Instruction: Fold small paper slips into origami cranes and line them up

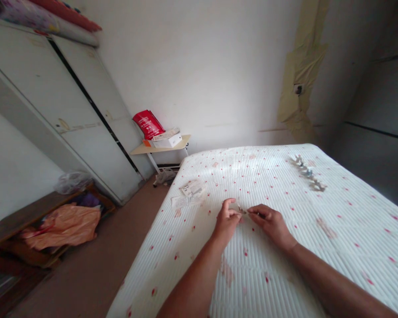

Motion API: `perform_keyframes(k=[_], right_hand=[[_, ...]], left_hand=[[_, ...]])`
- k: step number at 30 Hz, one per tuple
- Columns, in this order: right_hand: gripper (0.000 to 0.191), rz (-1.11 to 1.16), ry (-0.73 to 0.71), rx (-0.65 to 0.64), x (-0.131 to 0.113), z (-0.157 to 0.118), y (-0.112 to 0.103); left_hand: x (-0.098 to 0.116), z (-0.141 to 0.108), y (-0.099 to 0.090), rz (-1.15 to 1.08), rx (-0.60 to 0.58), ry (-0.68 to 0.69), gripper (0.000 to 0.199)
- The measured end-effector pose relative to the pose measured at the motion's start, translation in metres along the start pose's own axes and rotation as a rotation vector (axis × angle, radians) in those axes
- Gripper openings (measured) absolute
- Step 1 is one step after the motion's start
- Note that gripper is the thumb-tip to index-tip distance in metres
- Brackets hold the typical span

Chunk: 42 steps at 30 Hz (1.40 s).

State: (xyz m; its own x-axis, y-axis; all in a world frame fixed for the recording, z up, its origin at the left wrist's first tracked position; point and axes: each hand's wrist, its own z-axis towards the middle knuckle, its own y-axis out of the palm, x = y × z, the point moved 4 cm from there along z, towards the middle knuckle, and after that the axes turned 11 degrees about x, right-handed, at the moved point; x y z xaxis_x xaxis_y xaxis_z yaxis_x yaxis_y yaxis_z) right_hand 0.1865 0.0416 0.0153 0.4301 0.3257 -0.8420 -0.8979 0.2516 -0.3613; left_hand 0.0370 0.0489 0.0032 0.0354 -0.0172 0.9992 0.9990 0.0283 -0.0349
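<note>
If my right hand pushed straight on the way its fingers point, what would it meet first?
Past the small item pinched between both hands, your right hand would likely meet the fingertips of your left hand. Exact depth is unclear from this one view.

The bed cover (252, 247) is showing pale stripes, scattered red dots and faded pinkish patches. A small item (242, 211) is looking too tiny for its colours to be told. Dark print is marking the white papers (192, 189). White lettering is running over the red bag (148, 124), and orange is colouring one end of the white box (168, 140). Yellowish tape (296, 75) is standing out against the off-white wall (202, 66), while brown is covering the floor (96, 260).
</note>
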Motion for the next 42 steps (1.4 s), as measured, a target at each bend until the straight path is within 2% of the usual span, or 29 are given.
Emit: perform_keyframes(k=[2, 5, 12, 15, 18, 21, 26, 30, 34, 42], right_hand=[[0.018, -0.046, -0.138, 0.015, 0.002, 0.001, -0.009], [0.019, -0.112, -0.258, -0.050, 0.004, 0.000, -0.014], [0.013, -0.351, -0.457, -0.093, -0.013, -0.005, -0.005], [0.020, -0.462, -0.533, -0.058, -0.016, -0.004, -0.008], [0.024, -0.555, -0.677, -0.031, -0.017, -0.006, -0.016], [0.024, -0.639, -0.770, -0.075, -0.016, -0.010, -0.022], [0.019, -0.714, -0.805, -0.207, -0.010, -0.015, -0.025], [0.020, -0.705, -0.798, -0.282, -0.006, -0.018, -0.023], [0.022, -0.672, -0.725, -0.291, -0.003, -0.018, -0.024], [0.027, -0.576, -0.683, -0.300, 0.002, -0.020, -0.027]], left_hand=[[0.001, 0.001, -0.002, -0.025, -0.034, -0.021, 0.046], [0.005, 0.002, -0.002, -0.011, -0.059, -0.044, 0.049], [0.013, 0.004, 0.006, -0.001, -0.190, -0.059, 0.051], [0.012, 0.006, 0.010, 0.037, -0.256, -0.083, 0.052], [0.008, 0.011, 0.015, 0.163, -0.243, -0.070, 0.048], [0.004, 0.016, 0.021, 0.352, -0.190, 0.026, 0.044], [0.008, 0.015, 0.029, 0.748, -0.076, 0.270, 0.037], [0.009, 0.008, 0.032, 0.941, -0.049, 0.376, 0.033], [0.007, 0.004, 0.032, 1.038, -0.045, 0.372, 0.033], [0.005, 0.001, 0.029, 1.018, -0.034, 0.356, 0.024]])
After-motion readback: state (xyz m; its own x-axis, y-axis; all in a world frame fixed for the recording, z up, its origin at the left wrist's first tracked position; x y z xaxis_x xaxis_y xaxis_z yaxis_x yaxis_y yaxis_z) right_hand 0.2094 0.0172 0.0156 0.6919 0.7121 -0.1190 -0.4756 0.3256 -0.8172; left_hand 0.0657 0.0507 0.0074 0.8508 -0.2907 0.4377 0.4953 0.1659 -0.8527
